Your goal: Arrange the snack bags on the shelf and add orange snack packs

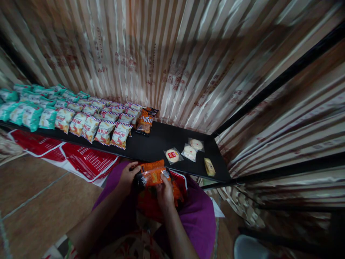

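The left hand (127, 180) and the right hand (165, 192) hold an orange packet (153, 177) between them, above a red basket (185, 181) in the lap. The right grip presses the packet with the thumb on its upper face; the other fingers of this hand are hidden below. The left grip pinches the packet at its left end, and the dark wrapper makes the fingertips there hard to separate. More orange lies just behind and under the packet, but I cannot tell whether it is one packet or several. The basket is mostly covered by hands and packets; only a part of its rim is clear at the right.

In front stands a long black shelf (156, 147). On it, teal bags (31, 117) are cut off by the left edge of the view. Beside them are rows of white bags (121, 136) with red print, the back ones half hidden by the front ones. Next to these, dark-ended orange bags (145, 120) overlap, so I cannot count them. Farther right lie three round flat packs (172, 155) and a small yellow pack (209, 167), its print too small to read. At the lower right, a pale rounded object (249, 247) is cut off.
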The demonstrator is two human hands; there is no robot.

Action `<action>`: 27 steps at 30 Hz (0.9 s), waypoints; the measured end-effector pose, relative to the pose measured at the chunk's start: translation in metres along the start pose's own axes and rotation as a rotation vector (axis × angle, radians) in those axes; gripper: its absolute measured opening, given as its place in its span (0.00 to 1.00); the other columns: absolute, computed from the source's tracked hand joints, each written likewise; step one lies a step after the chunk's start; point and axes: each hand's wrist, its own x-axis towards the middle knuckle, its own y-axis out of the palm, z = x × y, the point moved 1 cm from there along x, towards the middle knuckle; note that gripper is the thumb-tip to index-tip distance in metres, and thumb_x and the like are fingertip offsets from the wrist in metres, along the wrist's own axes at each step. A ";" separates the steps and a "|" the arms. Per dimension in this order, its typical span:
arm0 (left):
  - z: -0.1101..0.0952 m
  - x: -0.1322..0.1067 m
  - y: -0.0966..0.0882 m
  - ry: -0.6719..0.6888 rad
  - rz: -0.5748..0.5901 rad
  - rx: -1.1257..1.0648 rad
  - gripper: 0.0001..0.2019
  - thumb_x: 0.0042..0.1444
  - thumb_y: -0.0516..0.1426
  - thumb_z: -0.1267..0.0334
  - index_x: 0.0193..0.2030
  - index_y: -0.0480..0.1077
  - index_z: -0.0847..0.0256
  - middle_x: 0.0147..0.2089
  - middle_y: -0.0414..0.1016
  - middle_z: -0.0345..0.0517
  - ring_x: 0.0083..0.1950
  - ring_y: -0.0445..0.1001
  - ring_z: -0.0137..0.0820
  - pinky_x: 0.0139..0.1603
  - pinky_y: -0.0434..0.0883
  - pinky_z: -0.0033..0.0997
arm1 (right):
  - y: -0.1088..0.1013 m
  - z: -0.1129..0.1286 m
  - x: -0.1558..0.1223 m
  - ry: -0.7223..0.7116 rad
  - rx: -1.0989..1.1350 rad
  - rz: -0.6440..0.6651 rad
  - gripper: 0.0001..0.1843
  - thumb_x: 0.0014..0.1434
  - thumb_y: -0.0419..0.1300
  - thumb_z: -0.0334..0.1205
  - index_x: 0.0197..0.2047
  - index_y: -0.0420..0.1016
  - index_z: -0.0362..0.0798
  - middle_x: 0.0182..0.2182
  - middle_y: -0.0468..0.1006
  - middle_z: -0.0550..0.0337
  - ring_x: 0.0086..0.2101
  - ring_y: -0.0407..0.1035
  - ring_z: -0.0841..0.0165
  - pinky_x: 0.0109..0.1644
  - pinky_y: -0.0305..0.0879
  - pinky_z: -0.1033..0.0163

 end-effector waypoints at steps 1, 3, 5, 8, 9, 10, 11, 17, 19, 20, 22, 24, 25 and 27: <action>-0.001 0.001 0.001 0.005 -0.021 0.010 0.25 0.47 0.62 0.55 0.51 0.67 0.63 0.39 0.77 0.47 0.37 0.76 0.34 0.37 0.71 0.30 | 0.000 0.000 -0.001 0.006 -0.011 0.004 0.14 0.45 0.65 0.43 0.37 0.75 0.50 0.38 0.81 0.58 0.39 0.75 0.63 0.42 0.73 0.58; -0.004 0.002 0.002 0.014 -0.045 0.028 0.23 0.49 0.61 0.58 0.51 0.66 0.62 0.40 0.77 0.46 0.37 0.76 0.33 0.36 0.71 0.30 | 0.000 0.000 -0.002 0.031 -0.002 0.015 0.14 0.46 0.65 0.44 0.37 0.75 0.50 0.37 0.81 0.58 0.40 0.75 0.64 0.45 0.72 0.59; -0.007 0.003 0.003 0.019 -0.043 0.044 0.22 0.49 0.61 0.60 0.51 0.67 0.61 0.39 0.76 0.44 0.35 0.76 0.32 0.36 0.71 0.29 | 0.001 0.002 -0.006 0.065 0.040 0.031 0.13 0.46 0.65 0.44 0.37 0.75 0.50 0.37 0.81 0.59 0.40 0.75 0.65 0.46 0.71 0.60; -0.012 0.003 0.003 0.020 -0.001 0.063 0.21 0.48 0.61 0.62 0.50 0.68 0.61 0.35 0.76 0.42 0.32 0.74 0.31 0.33 0.70 0.28 | 0.001 0.009 -0.011 0.106 0.096 0.066 0.12 0.49 0.64 0.47 0.36 0.75 0.50 0.36 0.81 0.59 0.39 0.76 0.65 0.45 0.72 0.59; -0.014 0.003 0.002 0.018 0.018 0.069 0.21 0.48 0.61 0.63 0.50 0.68 0.61 0.34 0.75 0.41 0.30 0.74 0.30 0.32 0.69 0.27 | 0.000 0.012 -0.013 0.120 0.113 0.075 0.13 0.50 0.64 0.47 0.36 0.76 0.49 0.37 0.82 0.59 0.38 0.76 0.65 0.45 0.72 0.58; -0.016 0.003 0.000 0.016 0.037 0.075 0.21 0.47 0.61 0.64 0.50 0.68 0.60 0.33 0.75 0.40 0.29 0.73 0.29 0.30 0.69 0.26 | -0.002 0.014 -0.014 0.140 0.127 0.082 0.13 0.51 0.63 0.48 0.37 0.76 0.49 0.37 0.82 0.58 0.38 0.76 0.65 0.44 0.72 0.57; -0.017 0.003 -0.002 0.014 0.054 0.080 0.21 0.47 0.61 0.64 0.50 0.68 0.60 0.32 0.74 0.40 0.27 0.72 0.28 0.29 0.68 0.25 | -0.004 0.016 -0.015 0.165 0.135 0.084 0.13 0.52 0.63 0.48 0.37 0.76 0.49 0.36 0.82 0.58 0.38 0.76 0.64 0.44 0.72 0.56; -0.032 -0.001 -0.015 0.058 0.147 0.116 0.22 0.44 0.63 0.67 0.49 0.70 0.61 0.29 0.72 0.38 0.25 0.69 0.25 0.27 0.65 0.23 | -0.015 0.023 -0.030 0.297 0.043 0.096 0.18 0.48 0.68 0.46 0.41 0.76 0.48 0.38 0.82 0.57 0.39 0.76 0.63 0.45 0.72 0.54; -0.036 -0.005 -0.018 0.075 0.179 0.127 0.22 0.42 0.64 0.68 0.48 0.71 0.61 0.28 0.72 0.37 0.24 0.68 0.24 0.26 0.64 0.22 | -0.013 0.023 -0.038 0.271 -0.020 0.117 0.20 0.47 0.69 0.46 0.43 0.76 0.50 0.41 0.81 0.59 0.43 0.74 0.63 0.46 0.72 0.54; -0.038 -0.008 -0.018 0.080 0.194 0.129 0.22 0.42 0.64 0.68 0.48 0.71 0.62 0.27 0.72 0.37 0.23 0.68 0.24 0.26 0.63 0.22 | -0.012 0.024 -0.042 0.257 -0.050 0.124 0.20 0.47 0.70 0.46 0.43 0.76 0.50 0.42 0.80 0.59 0.44 0.74 0.63 0.46 0.73 0.54; -0.040 -0.012 -0.019 0.088 0.217 0.123 0.23 0.43 0.63 0.68 0.49 0.70 0.62 0.28 0.72 0.38 0.23 0.68 0.24 0.27 0.64 0.22 | -0.009 0.023 -0.049 0.248 -0.089 0.125 0.21 0.45 0.71 0.47 0.42 0.76 0.49 0.41 0.80 0.59 0.43 0.74 0.63 0.44 0.73 0.54; -0.041 -0.016 -0.020 0.097 0.230 0.107 0.23 0.44 0.63 0.68 0.50 0.70 0.63 0.29 0.73 0.39 0.24 0.69 0.25 0.27 0.65 0.23 | -0.009 0.021 -0.054 0.254 -0.095 0.125 0.21 0.43 0.71 0.47 0.40 0.76 0.48 0.40 0.81 0.58 0.40 0.75 0.63 0.43 0.74 0.54; -0.042 -0.018 -0.021 0.102 0.232 0.099 0.23 0.44 0.63 0.68 0.50 0.69 0.63 0.30 0.74 0.40 0.25 0.70 0.25 0.28 0.65 0.23 | -0.009 0.019 -0.056 0.257 -0.089 0.124 0.22 0.43 0.72 0.47 0.40 0.76 0.48 0.39 0.81 0.58 0.39 0.75 0.64 0.43 0.74 0.53; -0.041 -0.021 -0.024 0.113 0.231 0.083 0.23 0.43 0.63 0.69 0.50 0.70 0.63 0.30 0.74 0.40 0.25 0.70 0.25 0.29 0.66 0.23 | -0.010 0.016 -0.058 0.260 -0.065 0.127 0.22 0.42 0.72 0.46 0.41 0.76 0.49 0.39 0.81 0.59 0.38 0.75 0.64 0.43 0.74 0.53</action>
